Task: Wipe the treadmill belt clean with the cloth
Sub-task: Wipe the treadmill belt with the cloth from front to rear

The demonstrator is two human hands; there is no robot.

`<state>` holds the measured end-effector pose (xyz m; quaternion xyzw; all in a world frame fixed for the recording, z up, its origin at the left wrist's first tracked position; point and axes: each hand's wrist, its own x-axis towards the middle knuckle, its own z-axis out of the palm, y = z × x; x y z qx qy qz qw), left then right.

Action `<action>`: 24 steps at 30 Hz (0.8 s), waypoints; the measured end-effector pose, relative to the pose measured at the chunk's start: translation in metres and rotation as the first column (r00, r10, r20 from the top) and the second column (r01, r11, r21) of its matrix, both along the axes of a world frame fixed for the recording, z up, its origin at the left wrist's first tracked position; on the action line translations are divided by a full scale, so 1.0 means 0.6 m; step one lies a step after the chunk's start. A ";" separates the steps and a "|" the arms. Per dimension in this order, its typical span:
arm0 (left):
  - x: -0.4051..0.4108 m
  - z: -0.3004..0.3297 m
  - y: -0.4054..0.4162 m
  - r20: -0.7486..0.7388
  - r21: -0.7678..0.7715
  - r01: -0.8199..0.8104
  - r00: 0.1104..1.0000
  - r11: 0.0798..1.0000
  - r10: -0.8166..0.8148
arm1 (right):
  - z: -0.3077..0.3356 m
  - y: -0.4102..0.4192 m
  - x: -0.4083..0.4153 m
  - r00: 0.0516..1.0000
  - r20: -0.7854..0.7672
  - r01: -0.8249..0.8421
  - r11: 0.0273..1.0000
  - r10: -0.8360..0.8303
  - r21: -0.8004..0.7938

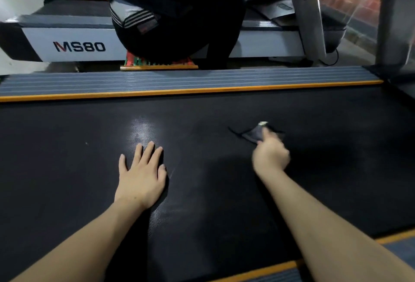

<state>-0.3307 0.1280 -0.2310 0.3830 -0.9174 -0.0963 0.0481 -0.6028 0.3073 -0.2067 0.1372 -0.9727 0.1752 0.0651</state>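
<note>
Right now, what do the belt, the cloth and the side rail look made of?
Belt: looks like black rubber, matte, with a fine dimpled texture that shows where light glares ahead of the left hand.
Cloth: thin, dark, limp fabric, creased under the right hand; weave too blurred to tell.
Side rail: grey ribbed surface, probably plastic or rubber, with a smooth orange edge strip.

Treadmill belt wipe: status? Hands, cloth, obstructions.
Left hand flat on belt, fingers straight. Right hand grips dark cloth on belt, blurred. Nothing else on belt; a second person crouches beyond far side rail.
</note>
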 end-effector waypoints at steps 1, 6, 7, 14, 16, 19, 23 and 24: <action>0.000 0.000 -0.001 -0.006 -0.001 0.003 1.000 1.000 -0.003 | -0.003 -0.034 0.032 0.999 -0.008 -0.053 0.999 0.053 -0.008; 0.006 0.001 -0.003 -0.062 0.007 -0.023 0.998 1.000 0.024 | -0.029 -0.163 0.232 0.848 -0.172 -0.512 0.859 0.502 -0.017; 0.005 0.001 -0.004 -0.049 0.000 -0.021 0.999 1.000 0.021 | -0.027 -0.161 0.245 0.779 -0.182 -0.617 0.785 0.600 -0.050; 0.001 0.006 -0.002 -0.003 0.014 0.000 1.000 1.000 0.000 | -0.008 0.055 0.042 0.855 -0.128 -0.513 0.854 0.502 -0.079; 0.000 0.005 -0.002 -0.006 0.006 0.002 1.000 1.000 -0.001 | 0.005 0.118 -0.008 0.955 -0.061 -0.295 0.948 0.290 -0.118; -0.001 0.005 -0.004 -0.023 0.002 0.006 1.000 1.000 -0.006 | 0.008 0.113 -0.011 0.998 0.012 -0.067 0.996 0.068 -0.061; 0.001 0.004 -0.003 -0.054 0.002 -0.014 0.998 1.000 0.014 | -0.013 0.010 0.075 0.993 -0.026 -0.117 0.992 0.116 -0.056; 0.002 0.005 -0.001 -0.071 0.002 -0.032 0.997 0.999 0.032 | -0.018 -0.022 0.112 0.987 -0.022 -0.161 0.985 0.160 -0.065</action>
